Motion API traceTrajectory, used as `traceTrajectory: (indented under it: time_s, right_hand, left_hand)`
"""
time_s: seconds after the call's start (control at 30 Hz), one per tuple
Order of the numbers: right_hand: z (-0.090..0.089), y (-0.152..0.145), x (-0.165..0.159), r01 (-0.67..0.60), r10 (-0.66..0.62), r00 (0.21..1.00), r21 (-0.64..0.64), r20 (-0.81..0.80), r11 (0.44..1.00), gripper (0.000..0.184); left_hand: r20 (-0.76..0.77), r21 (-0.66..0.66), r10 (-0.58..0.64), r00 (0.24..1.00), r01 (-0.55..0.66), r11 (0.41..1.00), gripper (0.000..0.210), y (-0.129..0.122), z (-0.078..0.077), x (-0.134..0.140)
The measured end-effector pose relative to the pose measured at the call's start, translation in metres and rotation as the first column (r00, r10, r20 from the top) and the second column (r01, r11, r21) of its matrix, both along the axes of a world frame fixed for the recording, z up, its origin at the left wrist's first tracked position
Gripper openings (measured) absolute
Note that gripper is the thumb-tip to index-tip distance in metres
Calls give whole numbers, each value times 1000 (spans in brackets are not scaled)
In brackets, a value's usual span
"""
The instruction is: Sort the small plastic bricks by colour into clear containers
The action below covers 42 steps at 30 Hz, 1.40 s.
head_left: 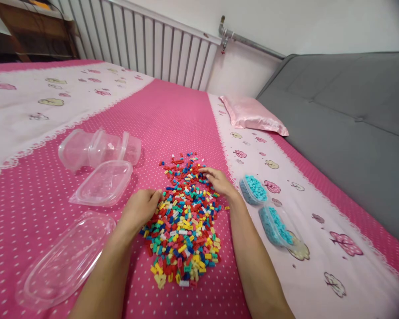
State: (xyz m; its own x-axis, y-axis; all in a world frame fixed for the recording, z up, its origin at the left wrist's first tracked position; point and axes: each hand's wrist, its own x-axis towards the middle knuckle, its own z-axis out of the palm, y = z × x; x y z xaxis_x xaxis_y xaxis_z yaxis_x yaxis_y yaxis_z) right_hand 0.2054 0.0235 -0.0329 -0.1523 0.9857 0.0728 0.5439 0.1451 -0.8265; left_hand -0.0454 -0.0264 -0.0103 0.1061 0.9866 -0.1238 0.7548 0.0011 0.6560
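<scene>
Head view: brick pile (188, 221) on bed (179, 102) between left hand (141, 207), curled, and right hand (217, 180), fingers outstretched; hands apart, grip on any brick unclear. Careless rightward forearm sweep could tip nearby tubs (246, 195), spilling teal pieces (255, 188).

No lettering, label or number can be read.

Bare forearms (108, 266) stretched forward, left hand (142, 206) loosely curled, right hand (217, 180) fingers extended inward
</scene>
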Motion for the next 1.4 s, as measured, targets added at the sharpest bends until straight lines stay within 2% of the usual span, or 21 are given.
traceTrajectory:
  time_s: [0.1,0.23,0.3,0.37,0.47,0.53,0.6,0.7,0.77,0.8,0.83,0.9,0.93,1.0,1.13,1.23,1.33,1.4]
  right_hand:
    - [5,-1,3,131,-133,983,-25,-128,991,36]
    - [21,-10,-2,171,-180,973,-72,-143,983,32]
    - [27,-15,-5,164,-169,984,-69,-62,984,31]
    - [28,-18,-5,203,-201,975,-14,98,979,28]
    - [23,-18,1,293,-302,890,79,341,953,21]
    - [18,-16,5,327,-336,842,95,422,940,19]
    - [17,-16,5,318,-320,837,82,444,944,19]
    - [24,-20,-7,193,-188,913,24,363,981,21]
    - [31,-25,-24,-12,20,975,-40,223,999,23]
    - [34,-28,-33,-149,158,977,-74,143,986,25]
    - [37,-31,-41,-293,301,951,-103,71,950,26]
    - [38,-36,-57,-530,532,846,-140,-26,836,29]
    - [37,-37,-62,-596,597,802,-144,-40,790,30]
    - [32,-36,-69,-632,636,772,-129,-18,764,31]
    - [16,-27,-68,-564,567,823,-71,42,823,33]
    - [3,-16,-59,-442,443,896,-21,39,897,33]
    - [-8,-5,-46,-273,273,959,10,-78,962,33]
    - [-10,0,-37,-151,152,968,20,-199,988,33]
  left_hand:
    - [-16,-3,-25,1000,25,1000,36,0,-1,0]
    - [-29,5,-38,999,39,999,34,-1,0,2]
    - [-50,10,-45,998,46,999,36,-1,1,3]
    - [-73,6,-56,996,56,998,37,0,1,3]
    - [-107,-3,-76,991,76,997,37,1,-1,3]
    - [-126,-1,-98,987,99,995,37,2,-3,2]
    - [-139,2,-118,983,120,993,36,2,-5,1]
    - [-129,0,-122,984,123,992,31,2,-5,1]
    - [-115,1,-105,988,106,994,30,2,-4,1]
    - [-111,7,-89,990,90,996,30,2,-3,0]
    - [-110,14,-69,992,71,997,30,2,-3,0]
    - [-110,30,-23,994,26,999,31,2,-2,-2]
    - [-105,37,2,995,2,999,31,2,-1,-3]
    - [-87,48,48,995,-44,998,32,2,-1,-4]
    - [-69,60,98,993,-94,994,33,1,0,-5]
    - [-78,73,120,990,-115,991,33,0,0,-5]
    - [-97,66,135,986,-129,989,33,-2,0,-5]
    - [-117,49,137,984,-132,990,34,-2,1,-5]
